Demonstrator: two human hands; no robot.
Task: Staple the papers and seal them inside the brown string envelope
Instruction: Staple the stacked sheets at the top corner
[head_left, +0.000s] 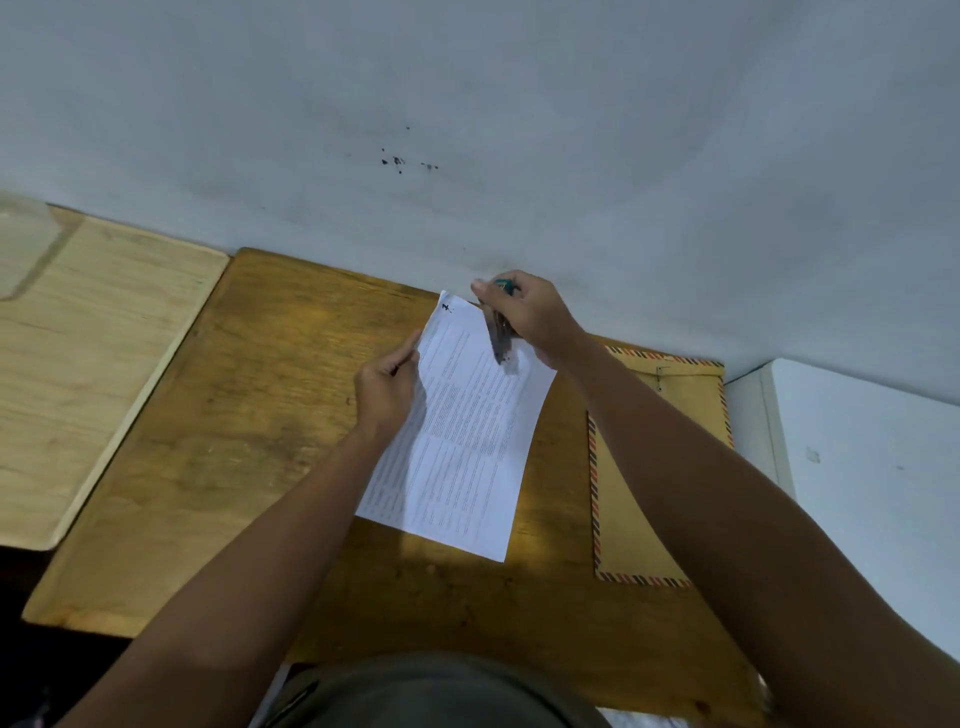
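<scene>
White printed papers (467, 441) lie tilted on a brown wooden table (234, 441), their far end lifted. My left hand (387, 387) pinches the papers' left edge near the top. My right hand (524, 312) grips a stapler (501, 338) with a green end, its jaws over the papers' top right corner. The brown string envelope (639, 493), edged with red and dark stripes, lies flat on the table to the right of the papers, partly under my right forearm.
A lighter wooden table (78, 364) adjoins on the left, with a clear plastic container (21, 244) at its far corner. A grey-white wall (467, 130) stands right behind both tables. A white cabinet (857, 441) is at the right.
</scene>
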